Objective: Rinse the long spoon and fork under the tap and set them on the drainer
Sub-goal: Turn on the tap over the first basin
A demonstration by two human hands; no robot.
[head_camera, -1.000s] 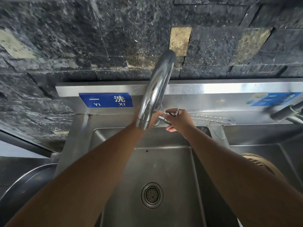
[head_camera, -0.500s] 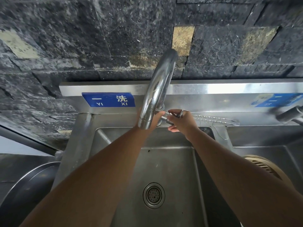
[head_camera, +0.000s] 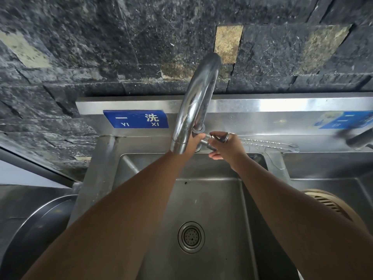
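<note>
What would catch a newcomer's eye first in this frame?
The big chrome tap arcs toward the camera, dead centre. Both hands meet at its base: the left hand is half hidden behind the spout, and the right hand holds long twisted utensils that stick out rightward over the ledge. A blue sign sits left of the tap.

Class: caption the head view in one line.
Left hand and right hand at the tap handle; spoon and fork trail right.

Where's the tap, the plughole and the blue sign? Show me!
Tap (head_camera: 196, 102): head view, on the shiny curved spout.
Plughole (head_camera: 191, 237): head view, middle of the round strainer.
Blue sign (head_camera: 135, 119): head view, on its middle, between the white words.
</note>
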